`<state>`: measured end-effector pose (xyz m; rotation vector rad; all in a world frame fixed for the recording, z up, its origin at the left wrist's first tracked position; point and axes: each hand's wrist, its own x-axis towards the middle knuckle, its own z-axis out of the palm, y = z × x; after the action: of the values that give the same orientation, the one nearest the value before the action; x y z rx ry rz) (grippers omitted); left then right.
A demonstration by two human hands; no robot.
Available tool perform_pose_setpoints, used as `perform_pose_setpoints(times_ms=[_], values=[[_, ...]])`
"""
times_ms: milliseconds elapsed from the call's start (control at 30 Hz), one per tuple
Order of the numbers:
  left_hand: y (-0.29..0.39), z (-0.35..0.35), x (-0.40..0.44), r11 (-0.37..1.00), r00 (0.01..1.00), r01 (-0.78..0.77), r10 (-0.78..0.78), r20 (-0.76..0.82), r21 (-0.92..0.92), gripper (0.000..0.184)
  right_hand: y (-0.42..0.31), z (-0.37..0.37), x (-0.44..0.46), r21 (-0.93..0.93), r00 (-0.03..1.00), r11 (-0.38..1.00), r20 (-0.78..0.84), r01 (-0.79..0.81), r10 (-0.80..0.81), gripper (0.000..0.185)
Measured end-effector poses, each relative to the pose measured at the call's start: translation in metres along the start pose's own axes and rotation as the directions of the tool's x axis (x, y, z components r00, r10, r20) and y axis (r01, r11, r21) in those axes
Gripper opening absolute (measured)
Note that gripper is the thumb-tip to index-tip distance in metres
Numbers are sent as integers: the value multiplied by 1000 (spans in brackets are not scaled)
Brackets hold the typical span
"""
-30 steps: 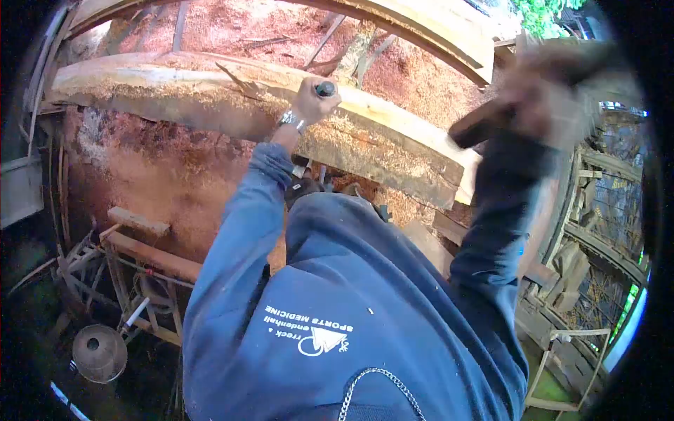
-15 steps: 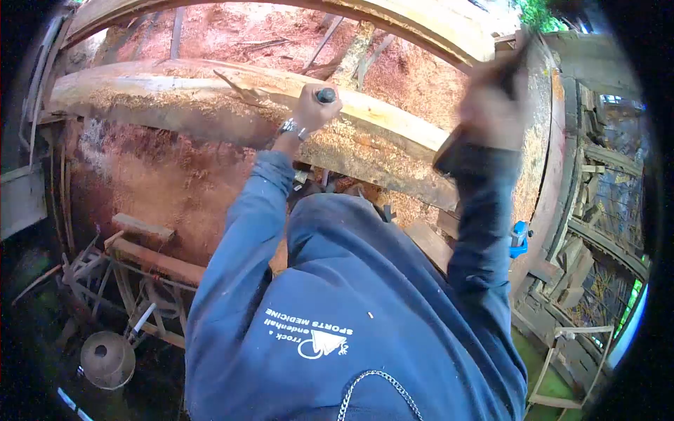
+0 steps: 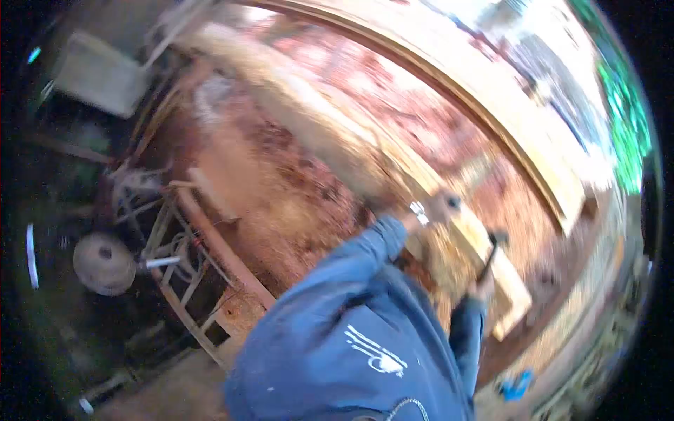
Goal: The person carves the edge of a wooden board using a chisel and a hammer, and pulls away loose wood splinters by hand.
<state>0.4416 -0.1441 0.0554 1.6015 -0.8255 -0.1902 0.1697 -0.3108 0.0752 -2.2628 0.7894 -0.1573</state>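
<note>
My left hand (image 3: 439,208) is closed round an upright tool, and only the dark round end of its handle (image 3: 453,203) shows above the fist. A bright metal watch or bracelet (image 3: 419,212) sits on that wrist. The blade of the tool is hidden, so its exact kind cannot be made out. Beneath lies a long, rough-hewn timber beam (image 3: 484,242) with a pale cut face. My right hand (image 3: 481,286), low over the beam's near end, grips a hammer (image 3: 489,259). Its dark head points up, a little apart from my left fist.
Reddish wood chips (image 3: 281,189) cover the ground around the beam. Another long timber (image 3: 491,116) runs parallel behind it. Left are a wooden frame (image 3: 210,231) and a round pale object (image 3: 104,264). A blue object (image 3: 516,385) lies at lower right. Motion blurs much of the view.
The view has swung round, so the beam now slants down to the right. My right hand, raised and blurred before, has come down close to the beam with the hammer. My left hand keeps its grip.
</note>
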Motion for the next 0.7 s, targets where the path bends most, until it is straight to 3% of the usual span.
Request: perform_pose_setpoints(times_ms=[33, 67, 100, 133, 167, 200, 267, 300, 333, 367, 433, 467, 567, 667, 700], values=[[10, -1, 4, 999, 999, -49, 49, 13, -16, 24, 63, 4, -7, 101, 995, 994, -101, 30, -20, 70], [34, -10, 7, 989, 993, 99, -91, 76, -106, 24, 7, -34, -10, -203, 915, 908, 100, -366, 391, 68], [46, -16, 11, 977, 973, 196, -182, 143, -87, 28, 59, -29, -25, -180, 905, 892, 25, -414, 425, 65], [37, -11, 8, 985, 982, 168, -164, 90, -41, 28, 54, -36, -45, -324, 893, 839, -51, -438, 446, 67], [39, -10, 9, 987, 988, 144, -140, 62, -76, 28, 28, -45, -53, -308, 824, 783, -8, -541, 567, 68], [52, -16, 13, 987, 985, 150, -144, 90, -59, 27, 53, -41, -67, -396, 820, 754, 5, -523, 572, 58], [47, -6, 13, 989, 989, 143, -145, 42, 48, 24, 81, -37, -90, -504, 809, 704, 17, -501, 588, 54], [41, 3, 14, 973, 969, 231, -232, 82, 28, 25, 76, -32, -90, -488, 811, 714, 21, -502, 585, 53], [40, 17, 13, 990, 983, 139, -143, 116, 36, 26, 72, -30, -89, -459, 819, 733, 22, -502, 574, 53], [51, 30, 16, 937, 929, 148, -242, 281, 316, 25, 65, -29, -87, -438, 828, 749, 22, -496, 561, 53], [80, 39, 7, 912, 942, 202, -281, 184, 356, 16, 57, -28, -83, -412, 844, 774, 22, -481, 536, 53], [79, 41, 11, 897, 915, 225, -329, 235, 381, 14, 51, -27, -83, -401, 847, 780, 22, -480, 532, 52], [76, 44, 10, 899, 911, 266, -353, 214, 348, 14, 40, -28, -78, -373, 860, 802, 20, -467, 510, 52], [116, -5, 10, 967, 940, 103, -171, 295, 231, 15, 35, -27, -76, -349, 872, 822, 22, -451, 488, 51], [96, -7, 7, 990, 961, 79, -106, 256, 114, 16, 35, -28, -75, -338, 877, 828, 20, -447, 481, 51]])
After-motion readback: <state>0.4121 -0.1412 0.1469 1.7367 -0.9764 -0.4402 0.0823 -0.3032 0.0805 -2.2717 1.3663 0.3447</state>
